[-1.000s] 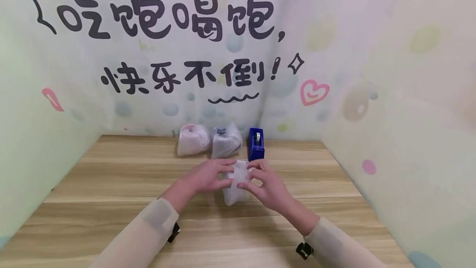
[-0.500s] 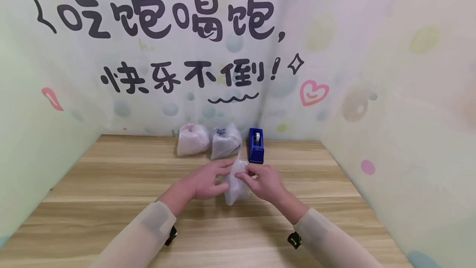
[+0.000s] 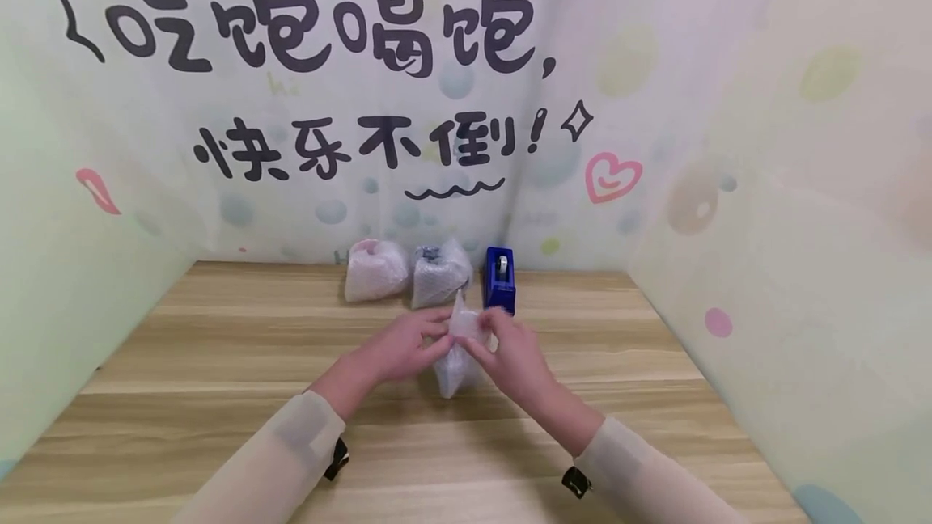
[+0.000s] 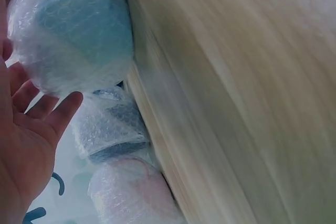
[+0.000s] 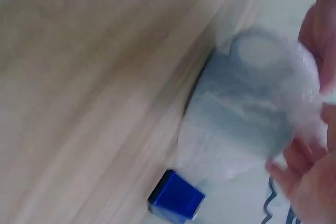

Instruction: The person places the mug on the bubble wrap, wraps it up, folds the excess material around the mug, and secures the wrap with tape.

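Note:
A light-blue mug [image 5: 236, 108] wrapped in bubble wrap stands upright on the table before me; its ring-like handle shows through in the right wrist view. On its left, my left hand [image 3: 404, 346] touches the wrap with extended fingers, the fingertips [image 4: 71, 100] along the mug's side. My right hand [image 3: 513, 354] is at the top right, pinching loose bubble wrap [image 3: 466, 326] between thumb and fingers over the mug. Motion blurs these fingers in the right wrist view. A corner of the wrap sticks up between both hands.
Two more bubble-wrapped items stand by the back wall, one pinkish [image 3: 376, 272] and one greyish blue [image 3: 440, 275]. To their right sits a blue tape dispenser [image 3: 500, 277], close behind the right hand. Printed walls border the wooden table [image 3: 255, 330] on three sides.
The right hand first spread its fingers over the wrap, then drew in, pinching its edge, and now lies farther over the top. The left hand stays at the mug's left side.

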Available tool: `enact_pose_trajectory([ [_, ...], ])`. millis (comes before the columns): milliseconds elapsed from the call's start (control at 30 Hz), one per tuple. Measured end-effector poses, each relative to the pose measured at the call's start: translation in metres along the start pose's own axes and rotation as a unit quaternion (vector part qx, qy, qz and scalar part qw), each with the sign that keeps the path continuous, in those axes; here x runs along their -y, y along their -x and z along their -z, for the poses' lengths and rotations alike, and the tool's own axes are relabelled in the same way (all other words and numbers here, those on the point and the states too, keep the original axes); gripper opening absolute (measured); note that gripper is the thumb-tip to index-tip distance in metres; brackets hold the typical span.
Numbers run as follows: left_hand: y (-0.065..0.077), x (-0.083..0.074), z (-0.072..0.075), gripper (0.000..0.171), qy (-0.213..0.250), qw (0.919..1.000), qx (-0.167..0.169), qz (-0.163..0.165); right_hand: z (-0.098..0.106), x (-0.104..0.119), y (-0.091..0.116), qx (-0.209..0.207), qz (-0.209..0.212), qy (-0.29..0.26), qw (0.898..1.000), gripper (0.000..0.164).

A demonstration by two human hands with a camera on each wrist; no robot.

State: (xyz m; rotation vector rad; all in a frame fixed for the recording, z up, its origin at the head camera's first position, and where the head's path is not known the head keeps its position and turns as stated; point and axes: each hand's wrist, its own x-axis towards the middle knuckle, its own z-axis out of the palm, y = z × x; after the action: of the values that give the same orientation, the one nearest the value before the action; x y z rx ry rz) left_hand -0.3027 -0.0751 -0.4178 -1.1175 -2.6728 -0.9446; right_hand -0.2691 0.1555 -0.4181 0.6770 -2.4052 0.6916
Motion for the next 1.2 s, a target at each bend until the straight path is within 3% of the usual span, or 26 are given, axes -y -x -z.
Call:
enact_pose_trajectory([
  [67,0.000,0.000,0.000,0.038,0.003,0.9999,-0.006,-0.008,0.005,-0.001,0.000,-0.036,0.093,0.030,0.995,0.031],
  [100,0.000,0.000,0.000,0.038,0.004,0.9999,-0.008,-0.011,0.007,-0.002,0.000,-0.052,0.142,0.059,0.987,0.037],
  [167,0.000,0.001,0.000,0.038,0.008,0.9998,-0.010,-0.017,0.011,-0.006,0.000,-0.069,0.228,0.135,0.962,0.037],
  [233,0.001,0.001,0.000,0.038,0.013,0.9998,-0.007,-0.013,0.014,-0.008,0.001,-0.047,0.276,0.189,0.941,0.040],
  [333,0.000,0.001,0.000,0.039,0.022,0.9997,0.003,-0.002,0.014,-0.009,0.005,0.026,0.248,0.218,0.944,0.050],
  [433,0.000,-0.001,0.001,0.041,0.055,0.9984,0.008,0.015,0.013,-0.011,0.005,0.072,0.223,0.198,0.952,0.052],
  [500,-0.001,-0.002,0.002,0.038,0.054,0.9985,0.008,0.006,0.013,-0.012,0.002,0.101,0.199,0.172,0.959,0.054],
  [567,0.001,-0.002,0.004,0.040,0.040,0.9991,0.015,-0.001,0.013,-0.014,-0.002,0.133,0.172,0.134,0.967,0.053],
  [667,0.003,-0.002,0.007,0.044,-0.021,0.9985,0.048,-0.014,0.014,-0.016,-0.007,0.179,0.121,0.071,0.974,0.051],
  [767,0.004,-0.005,0.009,0.060,-0.056,0.9942,0.092,0.002,0.013,-0.019,-0.011,0.214,0.078,0.022,0.974,0.046],
  [867,0.003,-0.008,0.011,0.074,-0.068,0.9909,0.115,0.016,0.013,-0.021,-0.015,0.233,0.049,-0.008,0.971,0.041],
  [1033,0.000,-0.009,0.011,0.074,-0.054,0.9902,0.123,0.036,0.012,-0.021,-0.021,0.258,0.024,-0.030,0.965,0.035],
  [1200,-0.005,-0.005,0.007,0.077,-0.030,0.9914,0.118,0.047,0.010,-0.022,-0.023,0.266,0.026,-0.028,0.963,0.031],
])
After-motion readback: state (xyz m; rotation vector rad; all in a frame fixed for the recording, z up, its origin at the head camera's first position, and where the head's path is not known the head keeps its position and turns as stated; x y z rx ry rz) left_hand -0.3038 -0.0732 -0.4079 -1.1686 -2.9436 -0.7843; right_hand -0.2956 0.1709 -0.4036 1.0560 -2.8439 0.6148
